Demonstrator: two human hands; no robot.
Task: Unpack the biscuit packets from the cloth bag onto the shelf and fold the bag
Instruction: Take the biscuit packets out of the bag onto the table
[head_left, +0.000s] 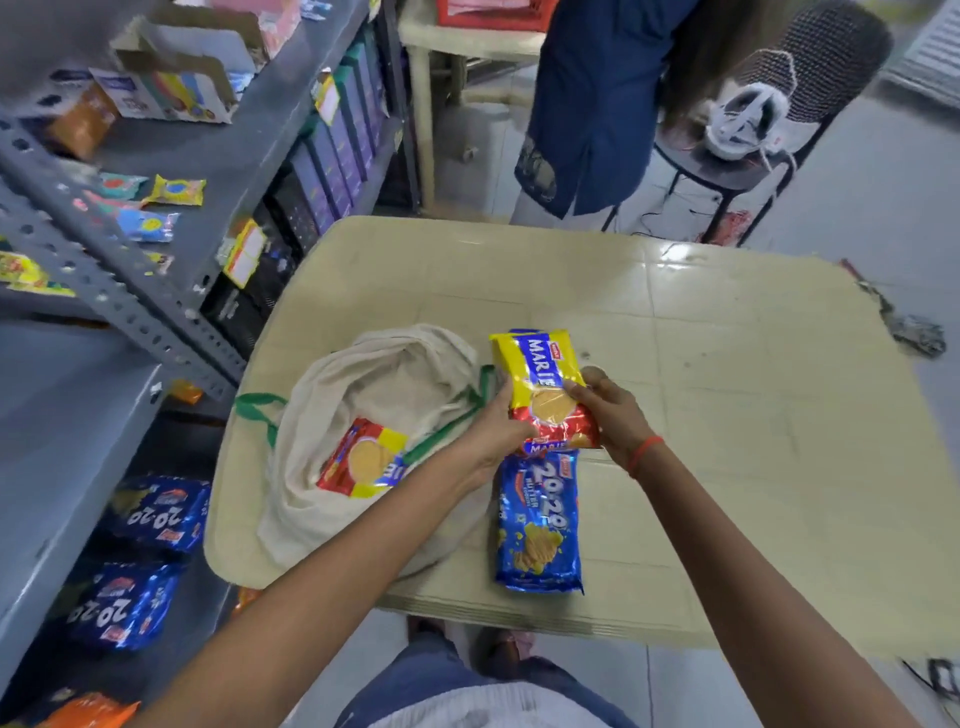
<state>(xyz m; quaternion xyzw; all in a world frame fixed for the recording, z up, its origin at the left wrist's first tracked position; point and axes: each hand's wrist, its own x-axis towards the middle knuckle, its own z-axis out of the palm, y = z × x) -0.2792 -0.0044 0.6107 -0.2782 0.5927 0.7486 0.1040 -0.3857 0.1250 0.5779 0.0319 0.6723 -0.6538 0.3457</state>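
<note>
Nearest the person, a blue packet (540, 525) lies flat on the counter (727, 415), close to its front edge; a knock from a forearm could well send it to the floor. Just beyond it, both hands hold a Marie packet (545, 395) above the counter: the left hand (493, 426) grips its lower left side and the right hand (613, 410) pinches its right edge with fingertips only. The wrapper looks glossy, so I'd guess that light a grip could let it slip.

To the left the bag (384, 395) lies slumped open with another Marie packet (363, 462) at its mouth. A green handle (260, 410) hangs at the counter's left edge; pulling the bag by it might tip that packet out.

Farther left stands the shelf (171, 291), where blue packets already sit low down. The reach there crosses the bag, which a sleeve or elbow could drag.
</note>
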